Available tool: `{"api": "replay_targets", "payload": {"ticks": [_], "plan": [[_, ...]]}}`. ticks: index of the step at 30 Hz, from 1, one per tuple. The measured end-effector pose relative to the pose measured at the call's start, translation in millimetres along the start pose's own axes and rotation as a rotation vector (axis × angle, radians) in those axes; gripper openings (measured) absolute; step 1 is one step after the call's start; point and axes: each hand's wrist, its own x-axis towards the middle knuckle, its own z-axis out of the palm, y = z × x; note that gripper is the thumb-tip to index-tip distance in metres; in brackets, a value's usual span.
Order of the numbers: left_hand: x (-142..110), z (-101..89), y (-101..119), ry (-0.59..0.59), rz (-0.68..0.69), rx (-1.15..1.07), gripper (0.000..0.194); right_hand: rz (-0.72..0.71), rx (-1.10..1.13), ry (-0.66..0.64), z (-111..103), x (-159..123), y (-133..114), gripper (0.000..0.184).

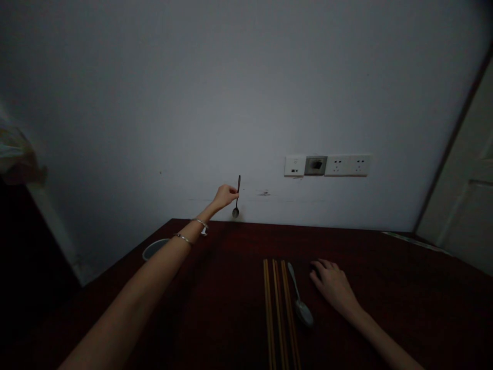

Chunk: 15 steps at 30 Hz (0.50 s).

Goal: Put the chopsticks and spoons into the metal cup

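Observation:
My left hand (225, 196) pinches a small metal spoon (235, 211) by its handle, its bowl pointing down, above the far edge of the dark red table. Flat on the table rests my right hand (334, 284), its fingers loosely spread and holding nothing. Just left of that hand lies a larger metal spoon (304, 312), bowl toward me. Alongside it several wooden chopsticks (279, 313) lie in three parallel pairs. Behind my left forearm, a round grey container (154, 248) is partly hidden, and a small shiny object (204, 232) shows by the wrist.
The table (231, 288) meets a pale wall (215, 103) at the back. Switches and sockets (327, 165) are set in the wall at right. A white door (466, 169) stands at far right. A plastic bag (15, 154) appears at far left.

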Motion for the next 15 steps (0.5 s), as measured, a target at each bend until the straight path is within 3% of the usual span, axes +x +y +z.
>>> {"api": "replay_targets", "payload": {"ticks": [7,15], "plan": [[-30.9,5.6,26.8,0.044,-0.076,-0.334,0.019,0.009,0.020,-0.023,1.7,1.3,1.4,0.037],[-79.4,22.3,58.4,-0.058,-0.105,-0.564,0.015,0.024,0.036,-0.033,-2.6,1.5,-0.2,0.037]]}}
